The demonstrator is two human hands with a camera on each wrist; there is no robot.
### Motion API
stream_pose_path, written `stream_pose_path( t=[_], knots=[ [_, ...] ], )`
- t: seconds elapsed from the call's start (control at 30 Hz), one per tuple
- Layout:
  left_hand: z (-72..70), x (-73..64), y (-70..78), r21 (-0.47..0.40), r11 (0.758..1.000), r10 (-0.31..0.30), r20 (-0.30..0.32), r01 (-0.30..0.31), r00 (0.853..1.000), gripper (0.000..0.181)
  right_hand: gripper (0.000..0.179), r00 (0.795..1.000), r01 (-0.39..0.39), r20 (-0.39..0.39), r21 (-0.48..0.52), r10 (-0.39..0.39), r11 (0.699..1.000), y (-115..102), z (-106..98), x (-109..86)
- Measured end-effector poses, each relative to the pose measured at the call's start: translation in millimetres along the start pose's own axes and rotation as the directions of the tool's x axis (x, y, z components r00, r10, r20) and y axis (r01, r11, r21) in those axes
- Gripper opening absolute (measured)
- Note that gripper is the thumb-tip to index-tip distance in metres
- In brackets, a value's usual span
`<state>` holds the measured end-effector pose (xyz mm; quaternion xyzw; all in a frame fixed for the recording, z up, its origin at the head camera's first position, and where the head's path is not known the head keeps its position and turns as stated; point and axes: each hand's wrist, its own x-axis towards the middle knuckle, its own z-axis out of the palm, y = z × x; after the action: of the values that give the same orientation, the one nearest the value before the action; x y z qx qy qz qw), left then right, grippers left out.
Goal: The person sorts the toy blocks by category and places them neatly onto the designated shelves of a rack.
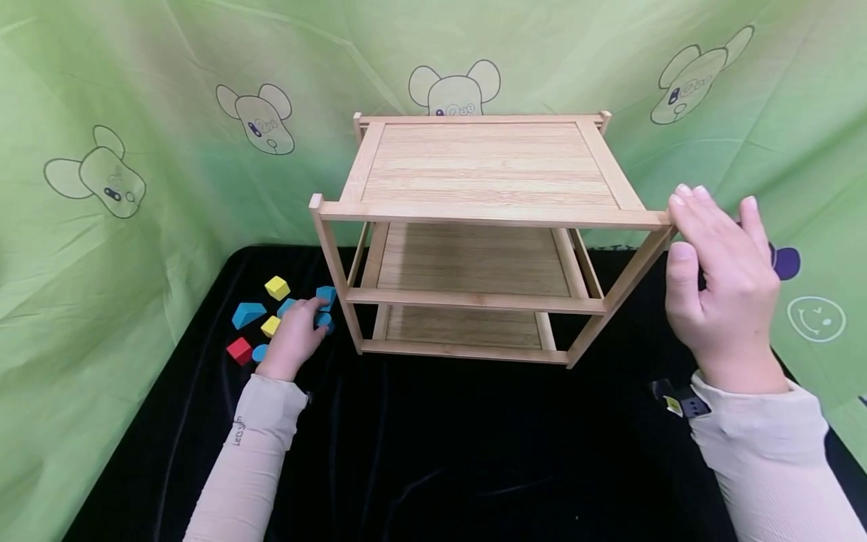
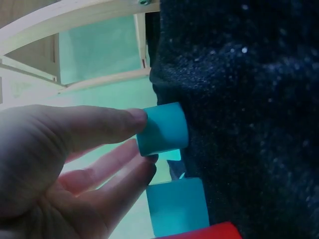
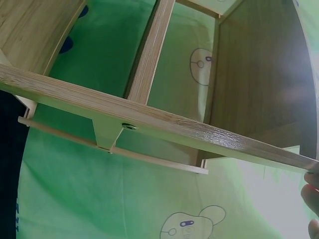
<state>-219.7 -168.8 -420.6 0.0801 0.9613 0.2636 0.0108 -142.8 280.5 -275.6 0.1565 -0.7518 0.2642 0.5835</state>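
My left hand [image 1: 294,339] is at the blocks left of a wooden shelf rack [image 1: 474,301]. It pinches a blue cylinder [image 2: 164,129] near the dark cloth, thumb on one side and fingertips at the other. Past it in the left wrist view lie another blue block [image 2: 178,206] and a red block [image 2: 214,233]. My right hand [image 1: 725,290] rests against the rack's top front right corner, fingers mostly straight and thumb apart. Only its fingertips [image 3: 311,193] show at the edge of the right wrist view.
Around the left hand lie yellow blocks [image 1: 277,287], a blue wedge [image 1: 248,315] and a red cube [image 1: 239,351]. The rack stands on black cloth [image 1: 433,452]. Green fabric [image 1: 169,90] with mouse-like drawings hangs behind and at both sides.
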Motion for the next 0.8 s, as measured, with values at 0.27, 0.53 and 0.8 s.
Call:
stream_pose_path(
  t=[0.27, 0.53, 0.8],
  knots=[
    [3.5, 2.4, 1.4, 0.001, 1.0, -0.028, 0.024, 0.028, 0.999, 0.046, 0.056, 1.0, -0.011, 0.002, 0.004, 0.011, 1.0, -0.8, -0.4, 0.4],
    [4.8, 1.3, 1.8, -0.01, 0.999, -0.033, 0.01, 0.033, 0.999, 0.039, 0.052, 1.0, -0.019, -0.007, 0.014, 0.019, 1.0, -2.2, 0.3, 0.5],
    [5.7, 1.0, 0.6, 0.013, 1.0, -0.008, 0.016, 0.008, 1.0, 0.034, 0.05, 0.999, -0.03, -0.013, 0.019, 0.03, 0.999, -2.4, 0.7, 0.2]
  ],
)
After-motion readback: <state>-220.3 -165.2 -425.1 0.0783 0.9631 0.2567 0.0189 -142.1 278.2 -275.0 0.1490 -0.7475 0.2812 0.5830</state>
